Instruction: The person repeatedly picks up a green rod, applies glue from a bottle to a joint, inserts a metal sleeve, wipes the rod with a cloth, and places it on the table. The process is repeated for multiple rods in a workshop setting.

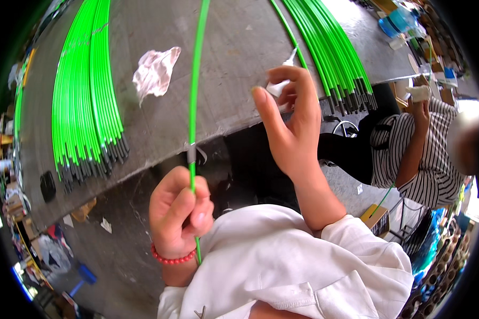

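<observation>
My left hand is closed around a long, thin bright-green rod, just below a grey band on it. The rod runs away from me across the grey table, and its lower end passes below my fist toward my shirt. To the right of the rod, my right hand is raised near the table edge, thumb spread wide and fingers curled. A crumpled white cloth shows between and behind these fingers and seems tucked in them, though part of it is hidden. Another crumpled, pinkish-white cloth lies on the table left of the rod.
Green rods with dark ends lie in a left bundle and a right bundle on the grey table. A co-worker in a striped shirt stands at right, holding something white. A blue-tinted bottle stands at far right.
</observation>
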The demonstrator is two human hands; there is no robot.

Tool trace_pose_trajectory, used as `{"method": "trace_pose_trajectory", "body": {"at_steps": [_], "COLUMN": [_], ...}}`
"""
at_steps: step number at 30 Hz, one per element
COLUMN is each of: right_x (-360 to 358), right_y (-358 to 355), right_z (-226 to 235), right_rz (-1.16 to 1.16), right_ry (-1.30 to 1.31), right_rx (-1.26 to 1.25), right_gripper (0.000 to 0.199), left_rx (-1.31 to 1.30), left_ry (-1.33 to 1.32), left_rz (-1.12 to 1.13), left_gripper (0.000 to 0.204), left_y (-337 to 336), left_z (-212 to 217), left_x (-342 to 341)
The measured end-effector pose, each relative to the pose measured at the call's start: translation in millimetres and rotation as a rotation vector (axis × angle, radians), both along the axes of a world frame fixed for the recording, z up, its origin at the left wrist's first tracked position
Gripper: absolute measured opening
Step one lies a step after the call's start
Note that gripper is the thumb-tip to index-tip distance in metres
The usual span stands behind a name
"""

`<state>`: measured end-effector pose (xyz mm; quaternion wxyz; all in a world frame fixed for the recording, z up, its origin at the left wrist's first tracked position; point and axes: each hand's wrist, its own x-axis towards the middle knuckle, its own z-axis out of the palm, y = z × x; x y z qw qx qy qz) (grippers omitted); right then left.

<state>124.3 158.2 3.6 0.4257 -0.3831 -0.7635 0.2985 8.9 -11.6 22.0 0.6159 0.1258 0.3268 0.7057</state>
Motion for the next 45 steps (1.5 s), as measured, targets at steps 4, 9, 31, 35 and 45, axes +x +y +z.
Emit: {"method": "trace_pose_trajectory", "body": {"at_steps": [4,9,31,35,45], "right_x": [16.0,7.7,-13.1,9.4,5.1], "right_y": [43.5,56.8,73.2,61.6,-3.5], "right_z": [-31.8,-52.0,-71.9,-46.2,13.8], "right_rz": [-0.403,-0.4,-0.182,-0.202,0.765], "right_ry": [-0.435,-0.529,-0.251,0.123,0.629], "right_rx": [0.267,0.158,0.136,0.211,-0.825], "right_gripper": [0.051,0.06,0.036,0.038,0.035], "left_rx": [0.069,0.063,-0.028,-0.035,-0.083], "left_ry": [0.015,0.037,0.102,0.094,-0.011], "left_rz": [-0.016,-0.032,-0.043,-0.068,-0.13], "left_gripper": [0.019,0.017,0.016,0.017,0.02], "left_y": [1.7,7.2,34.5,38.5,25.8], "left_z": [-5.2,-6.9,-2.9,1.0,0.2], "left_x": [-3.7,-2.7,11.9,13.9,17.3]}}
